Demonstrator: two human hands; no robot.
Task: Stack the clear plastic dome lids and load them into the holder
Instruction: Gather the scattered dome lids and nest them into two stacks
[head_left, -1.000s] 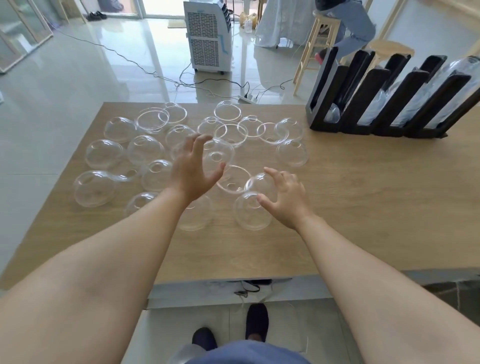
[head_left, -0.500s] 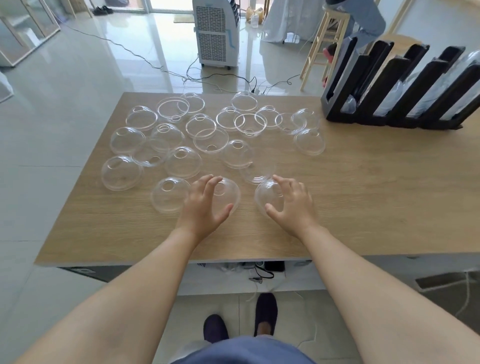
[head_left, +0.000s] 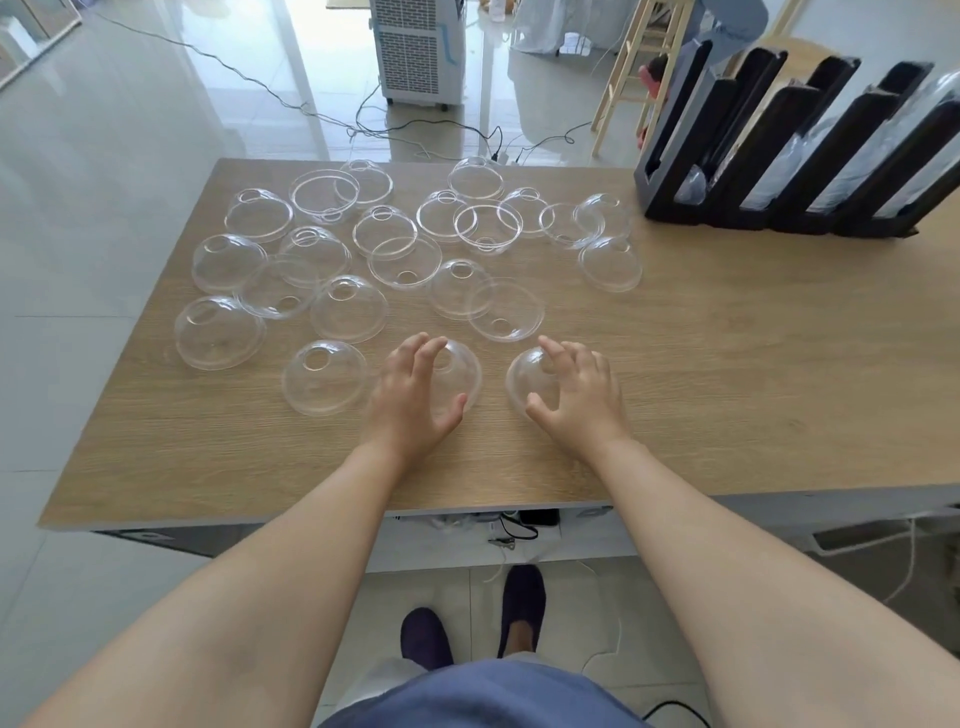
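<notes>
Several clear plastic dome lids lie scattered over the left half of the wooden table, some dome up and some rim up. My left hand cups one dome lid near the front, fingers over its top and thumb at its near rim. My right hand grips a second dome lid beside it the same way. Both lids rest on the table. A black slotted holder stands at the back right with stacked lids in several of its slots.
Another dome lid sits just left of my left hand, and a rim-up lid lies just beyond both hands. Behind the table are a white air cooler, floor cables, a wooden stool and a seated person.
Both hands drew back from the middle of the lid cluster to the two nearest lids and settled on them. The camera tilted down, so the table appears farther.
</notes>
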